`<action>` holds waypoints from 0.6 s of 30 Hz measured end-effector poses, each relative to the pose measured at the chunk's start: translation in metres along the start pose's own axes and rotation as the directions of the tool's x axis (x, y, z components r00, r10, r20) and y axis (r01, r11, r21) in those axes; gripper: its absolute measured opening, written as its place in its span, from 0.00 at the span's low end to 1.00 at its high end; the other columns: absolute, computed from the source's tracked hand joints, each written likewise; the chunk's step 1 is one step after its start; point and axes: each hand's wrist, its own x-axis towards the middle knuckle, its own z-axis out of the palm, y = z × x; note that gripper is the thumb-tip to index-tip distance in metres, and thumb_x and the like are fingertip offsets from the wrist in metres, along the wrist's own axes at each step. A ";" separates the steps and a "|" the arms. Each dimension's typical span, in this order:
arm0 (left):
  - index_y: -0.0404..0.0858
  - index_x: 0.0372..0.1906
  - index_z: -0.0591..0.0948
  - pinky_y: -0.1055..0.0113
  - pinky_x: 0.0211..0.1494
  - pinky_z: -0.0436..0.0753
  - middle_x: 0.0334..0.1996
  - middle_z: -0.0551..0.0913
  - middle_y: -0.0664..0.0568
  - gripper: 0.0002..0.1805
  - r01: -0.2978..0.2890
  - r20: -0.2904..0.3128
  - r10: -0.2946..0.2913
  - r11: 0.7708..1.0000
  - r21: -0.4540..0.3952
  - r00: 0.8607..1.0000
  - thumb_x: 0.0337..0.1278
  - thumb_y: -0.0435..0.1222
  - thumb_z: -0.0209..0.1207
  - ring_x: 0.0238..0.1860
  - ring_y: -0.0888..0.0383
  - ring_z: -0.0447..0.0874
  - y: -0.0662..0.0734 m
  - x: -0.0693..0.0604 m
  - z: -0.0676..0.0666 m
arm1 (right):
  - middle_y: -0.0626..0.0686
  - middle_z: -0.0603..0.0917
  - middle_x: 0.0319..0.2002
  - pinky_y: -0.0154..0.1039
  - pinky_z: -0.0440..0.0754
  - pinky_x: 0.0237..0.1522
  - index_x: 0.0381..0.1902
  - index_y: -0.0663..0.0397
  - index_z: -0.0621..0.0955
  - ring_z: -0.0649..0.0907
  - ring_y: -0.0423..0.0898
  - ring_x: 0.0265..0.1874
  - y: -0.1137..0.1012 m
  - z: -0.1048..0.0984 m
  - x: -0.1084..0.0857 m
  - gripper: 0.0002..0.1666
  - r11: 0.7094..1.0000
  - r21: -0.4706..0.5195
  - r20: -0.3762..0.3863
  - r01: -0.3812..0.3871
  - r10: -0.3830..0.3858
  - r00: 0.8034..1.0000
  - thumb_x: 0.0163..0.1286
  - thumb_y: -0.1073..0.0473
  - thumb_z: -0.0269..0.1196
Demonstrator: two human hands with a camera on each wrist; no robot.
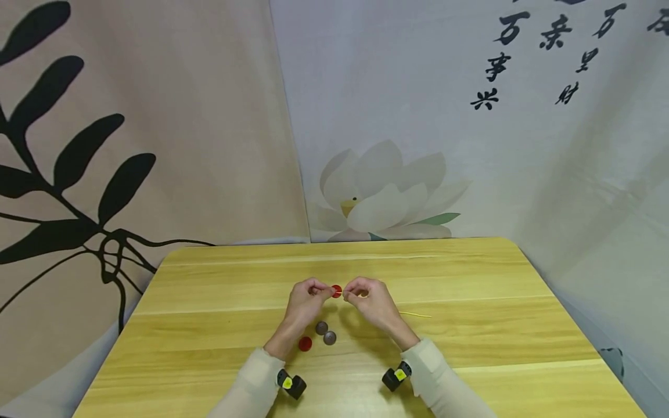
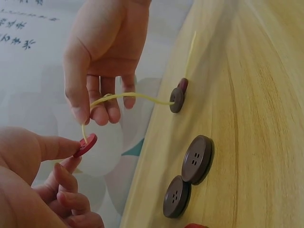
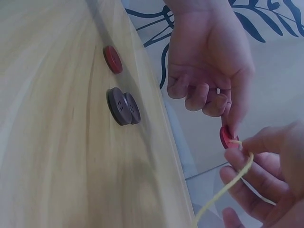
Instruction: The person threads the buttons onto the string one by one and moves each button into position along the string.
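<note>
My left hand (image 1: 303, 305) pinches a red button (image 2: 86, 145) by its edge between thumb and finger. Close beside it, my right hand (image 1: 375, 301) pinches a yellow cord (image 3: 223, 191) right at the button's face, where the cord meets the holes; how far it passes through cannot be told. From the right fingers the cord runs back to a brown button (image 2: 176, 100) strung on it, with a dark red button (image 2: 183, 85) behind. In the head view, the right hand hides those two, and the cord's tail (image 1: 416, 314) shows past the wrist.
Two brown buttons (image 1: 329, 338) lie touching or nearly so on the wooden table (image 1: 496, 302), below the hands. Another red button (image 1: 305, 343) lies to their left, near the left forearm. Printed cloth hangs (image 1: 219, 116) behind the table's far edge.
</note>
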 end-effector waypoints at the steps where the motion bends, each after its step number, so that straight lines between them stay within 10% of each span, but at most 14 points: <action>1: 0.37 0.34 0.83 0.69 0.29 0.69 0.27 0.75 0.52 0.06 0.001 -0.002 -0.001 1.000 0.000 1.000 0.59 0.37 0.65 0.28 0.57 0.70 0.000 0.000 0.000 | 0.45 0.87 0.30 0.40 0.79 0.40 0.34 0.56 0.85 0.82 0.42 0.33 0.000 0.000 0.000 0.02 1.000 0.001 0.000 0.000 0.000 1.000 0.66 0.65 0.65; 18: 0.36 0.34 0.83 0.69 0.28 0.69 0.27 0.75 0.52 0.06 -0.004 0.006 0.004 1.000 0.005 1.000 0.59 0.36 0.65 0.28 0.57 0.70 -0.001 0.000 0.002 | 0.43 0.86 0.29 0.44 0.80 0.46 0.35 0.56 0.85 0.83 0.40 0.34 0.002 0.008 0.000 0.03 1.000 -0.021 -0.007 0.018 -0.018 1.000 0.66 0.62 0.67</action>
